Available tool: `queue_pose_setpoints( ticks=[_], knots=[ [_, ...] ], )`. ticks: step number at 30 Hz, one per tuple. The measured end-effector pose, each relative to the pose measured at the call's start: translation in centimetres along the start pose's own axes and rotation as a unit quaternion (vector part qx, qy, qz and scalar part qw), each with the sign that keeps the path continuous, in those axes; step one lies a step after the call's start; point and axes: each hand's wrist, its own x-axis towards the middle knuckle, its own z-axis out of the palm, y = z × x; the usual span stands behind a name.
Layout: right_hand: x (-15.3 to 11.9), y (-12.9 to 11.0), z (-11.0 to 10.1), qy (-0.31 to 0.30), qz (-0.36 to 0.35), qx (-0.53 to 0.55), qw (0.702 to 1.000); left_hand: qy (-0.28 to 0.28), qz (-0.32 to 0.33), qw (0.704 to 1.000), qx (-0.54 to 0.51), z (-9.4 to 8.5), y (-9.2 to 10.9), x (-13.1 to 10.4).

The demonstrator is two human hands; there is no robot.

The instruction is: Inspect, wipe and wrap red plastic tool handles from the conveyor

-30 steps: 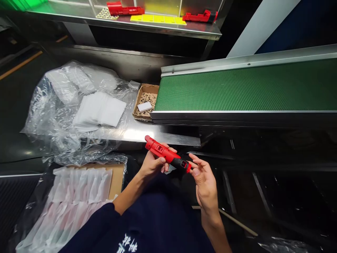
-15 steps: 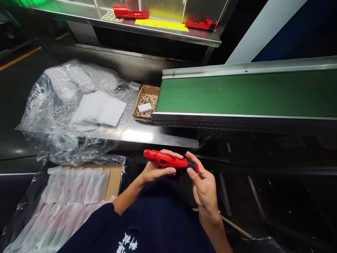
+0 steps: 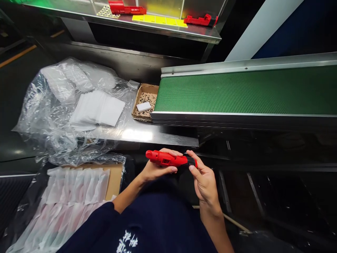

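Note:
A long red plastic housing (image 3: 166, 159) with a black band near its right end lies level in front of my body. My left hand (image 3: 156, 171) is closed around its middle, thumb along the near side and fingers behind. At the banded end, my right hand (image 3: 205, 182) pinches the housing between thumb and fingers. A small square opening and some holes show on the upward side. The parts under my fingers are hidden.
Ahead right runs a green conveyor belt (image 3: 237, 93). A cardboard tray (image 3: 135, 112) with small black bits and a white block adjoins it. White sleeves (image 3: 97, 109) lie on clear plastic. Wrapped pieces (image 3: 76, 186) fill a box at left. Red parts (image 3: 127, 9) sit on the shelf.
The red housing has shifted slightly right at its left end and rolled a little in my hands. Both hands keep hold of it. The whole view has shifted slightly.

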Motion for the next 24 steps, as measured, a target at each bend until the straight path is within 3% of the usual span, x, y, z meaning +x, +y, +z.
queue_pose_setpoints(
  ticks=[4, 9, 12, 17, 24],
  knots=[
    [0.8, 0.8, 0.6, 0.013, -0.002, -0.021, 1.0, -0.004, 0.054, 0.993, 0.105, -0.3, 0.4, 0.0],
    [1.1, 1.5, 1.4, 0.076, -0.002, -0.04, 0.996, -0.028, 0.045, 0.987, 0.151, -0.6, 0.3, 0.1],
    [1.0, 1.3, 1.0, 0.03, -0.001, -0.025, 0.999, -0.006, 0.05, 0.993, 0.108, -0.7, 0.0, 0.0],
    [0.7, 0.6, 0.0, -0.053, 0.018, 0.01, 0.998, 0.025, -0.022, 0.999, -0.017, -0.9, -0.1, 0.0],
    [0.8, 1.2, -0.2, -0.003, 0.034, 0.042, 0.999, 0.042, -0.027, 0.998, -0.044, -0.7, 0.2, 0.1]
  ],
)
